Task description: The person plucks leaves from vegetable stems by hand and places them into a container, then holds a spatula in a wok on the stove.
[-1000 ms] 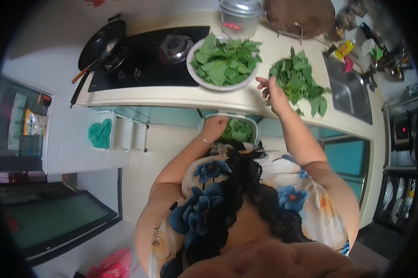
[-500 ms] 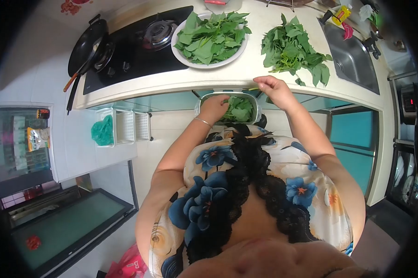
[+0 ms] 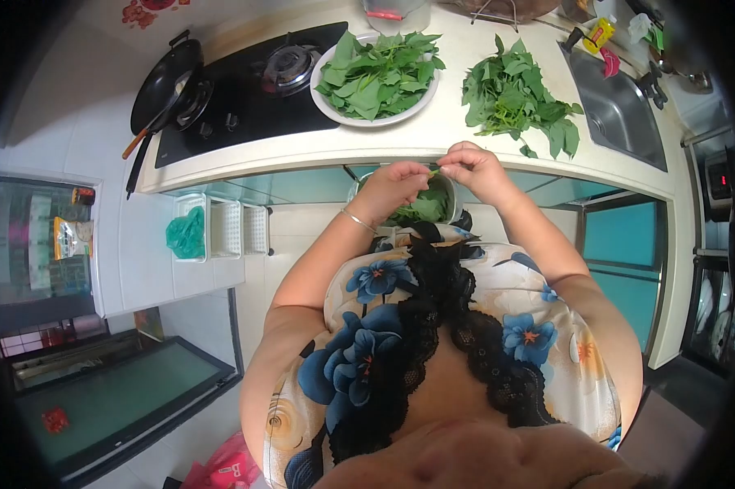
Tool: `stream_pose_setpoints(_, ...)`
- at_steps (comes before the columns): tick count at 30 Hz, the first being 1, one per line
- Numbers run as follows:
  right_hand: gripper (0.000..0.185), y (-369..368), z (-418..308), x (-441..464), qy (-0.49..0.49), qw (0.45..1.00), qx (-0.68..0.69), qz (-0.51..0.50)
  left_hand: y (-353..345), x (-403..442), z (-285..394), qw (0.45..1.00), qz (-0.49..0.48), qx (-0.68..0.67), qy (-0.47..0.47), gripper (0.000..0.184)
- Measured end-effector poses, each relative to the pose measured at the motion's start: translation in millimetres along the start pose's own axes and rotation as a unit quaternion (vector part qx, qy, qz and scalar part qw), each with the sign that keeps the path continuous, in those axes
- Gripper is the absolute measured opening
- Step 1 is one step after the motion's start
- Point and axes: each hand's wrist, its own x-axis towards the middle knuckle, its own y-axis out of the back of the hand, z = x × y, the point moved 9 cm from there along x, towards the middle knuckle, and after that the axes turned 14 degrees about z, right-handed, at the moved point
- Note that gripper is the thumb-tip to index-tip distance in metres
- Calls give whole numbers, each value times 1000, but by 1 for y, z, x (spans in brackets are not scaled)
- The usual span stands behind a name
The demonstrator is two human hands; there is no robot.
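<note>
My left hand and my right hand meet at the counter's front edge, fingertips pinched together on a thin green stem. Below them a bin holds green leaves, partly hidden by my left hand. On the counter above stands a white bowl heaped with leaves. To its right, a loose pile of leafy stems lies on the countertop.
A black wok sits on the gas stove at the left. The sink is at the right, with a yellow bottle behind it. White baskets hold a green bag at the left.
My left hand has risen from the bin toward my right hand, and their fingertips now meet on the stem. My right hand has come away from beside the leaf pile. The view has shifted.
</note>
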Motion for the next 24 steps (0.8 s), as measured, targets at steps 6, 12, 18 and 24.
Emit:
stream_pose_setpoints(6, 6, -6, -29, 0, 109, 991, -82, -8, 4, 0, -1, 999, -1, -32, 9, 17)
stream_pose_setpoints(12, 7, -11, -45, 1, 154, 981, -120, -18, 7, 0, 6, 1000, 17, -19, -5, 15)
stream_pose_setpoints(18, 8, -17, -43, -2, 167, 978, -128, -14, 11, 5, 3, 998, 45, -35, -27, 13)
stream_pose_setpoints(24, 4, -21, -42, -6, 169, 977, -128, 10, 3, 2, 7, 989, 25, -144, -6, 8)
